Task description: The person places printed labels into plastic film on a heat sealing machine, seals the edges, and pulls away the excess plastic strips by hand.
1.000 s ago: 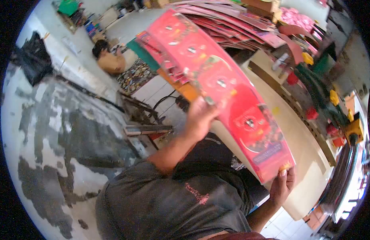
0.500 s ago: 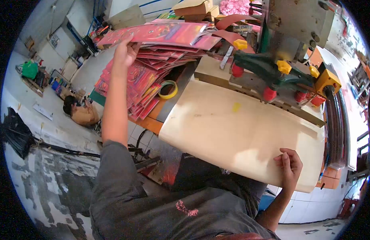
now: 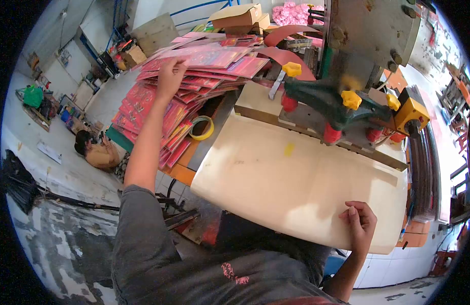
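Observation:
My left hand (image 3: 173, 77) is over the left side of a high pile of flat pink-red printed packets (image 3: 166, 109), its fingers loosely bent and apart with nothing visible in them. A packet (image 3: 214, 57) lies on top of the pile, just right of the fingers. Above the near right part of a cream-coloured sheet-covered work surface (image 3: 275, 168), my right hand (image 3: 361, 223) hovers or rests, fingers half curled and holding nothing; contact cannot be told. Behind that surface is a press-like machine (image 3: 342, 109) with yellow knobs and red feet.
A yellow tape roll (image 3: 201, 127) lies between pile and work surface. Cardboard boxes (image 3: 235, 16) and a pink bundle (image 3: 296, 12) are at the back. A yellow control box (image 3: 412, 111) is on the right. Another person (image 3: 97, 150) sits low at the left.
The packet that my left hand held up now lies on the pile, and that hand has let go. My right hand has stayed over the work surface. The view has shifted slightly.

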Available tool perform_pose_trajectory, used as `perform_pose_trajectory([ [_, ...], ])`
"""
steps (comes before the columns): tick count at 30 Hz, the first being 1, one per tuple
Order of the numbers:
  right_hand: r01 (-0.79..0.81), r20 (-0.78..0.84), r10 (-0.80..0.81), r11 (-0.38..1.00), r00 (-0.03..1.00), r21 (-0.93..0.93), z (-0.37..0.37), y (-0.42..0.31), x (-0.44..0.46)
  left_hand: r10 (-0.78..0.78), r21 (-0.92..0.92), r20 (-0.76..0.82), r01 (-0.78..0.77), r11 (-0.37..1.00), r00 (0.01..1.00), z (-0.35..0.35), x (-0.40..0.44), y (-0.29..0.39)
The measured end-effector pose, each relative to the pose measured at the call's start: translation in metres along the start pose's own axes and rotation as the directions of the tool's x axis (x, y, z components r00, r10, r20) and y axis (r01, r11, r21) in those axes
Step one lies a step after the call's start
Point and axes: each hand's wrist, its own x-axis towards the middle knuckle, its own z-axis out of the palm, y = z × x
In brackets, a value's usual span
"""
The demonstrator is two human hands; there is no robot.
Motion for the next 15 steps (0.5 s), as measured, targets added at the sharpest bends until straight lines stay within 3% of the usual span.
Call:
perform_pose_trajectory([
  [1,-0.004,-0.001,0.004,1.000,1.000,0.005,0.000,-0.001,-0.001,0.002,-0.004,-0.003,-0.002,1.000,1.000,0.004,0.002,-0.004],
  [3,-0.010,-0.014,0.011,1.000,1.000,0.014,-0.002,-0.002,0.000,0.202,0.001,0.051,-0.202,0.979,0.978,0.013,0.011,0.002],
  [4,-0.025,-0.015,0.026,0.999,1.000,0.025,-0.002,-0.003,0.000,0.063,-0.089,0.174,-0.048,0.995,0.983,0.016,0.005,0.005],
  [5,-0.041,-0.017,0.041,0.999,0.999,0.035,-0.003,-0.003,0.000,0.071,-0.096,0.177,-0.055,0.994,0.982,0.021,0.007,0.001],
  [7,-0.042,-0.039,0.044,0.998,0.998,0.037,-0.003,-0.003,0.000,0.135,-0.033,0.349,-0.131,0.991,0.927,0.030,0.006,-0.011],
  [11,-0.059,-0.033,0.060,0.998,0.998,0.025,-0.002,-0.003,0.001,0.097,-0.094,0.378,-0.066,0.993,0.921,0.028,0.003,-0.008],
  [15,-0.059,-0.031,0.058,0.998,0.998,-0.011,-0.006,-0.006,-0.001,0.157,-0.161,0.398,-0.100,0.982,0.904,0.032,0.006,-0.019],
])
